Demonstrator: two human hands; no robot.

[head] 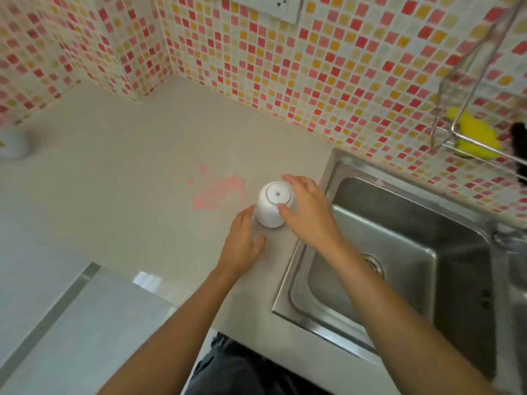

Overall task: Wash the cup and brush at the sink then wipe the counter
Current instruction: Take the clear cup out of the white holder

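A white cup (271, 212) stands upside down on the beige counter (119, 178), just left of the steel sink (399, 240). My right hand (308, 212) grips the cup from the right, thumb on its upturned base and fingers round its far side. At the cup's lower left side, my left hand (242, 243) touches it with relaxed fingers, its fingertips partly hidden by the cup. A pink smear (219, 189) marks the counter left of the cup. I cannot pick out a brush for certain.
A wire rack (456, 138) on the tiled wall above the sink holds a yellow sponge (473, 132) and a dark object (519, 138) at the right edge. A white object (12, 143) sits at the counter's far left. The sink drain (373, 263) shows beside my right forearm.
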